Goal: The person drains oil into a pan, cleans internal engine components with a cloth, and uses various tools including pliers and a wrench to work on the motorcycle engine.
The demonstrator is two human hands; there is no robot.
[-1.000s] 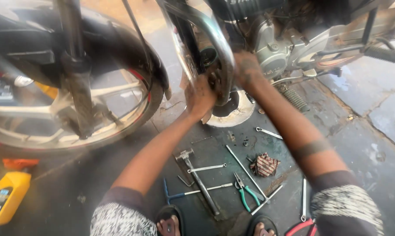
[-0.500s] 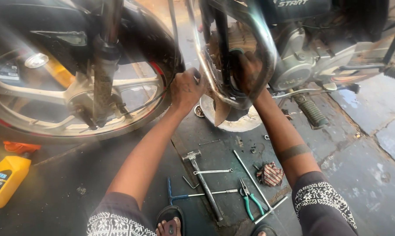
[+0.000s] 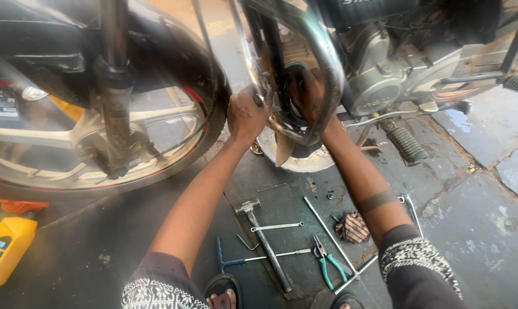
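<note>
left hand (image 3: 246, 114) wraps chrome guard pipe (image 3: 322, 63) ahead of engine (image 3: 379, 74) | right hand (image 3: 307, 94) reaches behind it, grip can't tell | pipe likely rigid, heavy, slick-greasy; hold the bend

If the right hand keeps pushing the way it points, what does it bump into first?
Probably the engine. The right hand reaches up behind the chrome pipe, its fingers toward the dark gap beside the engine. Depth there is hard to judge.
</note>
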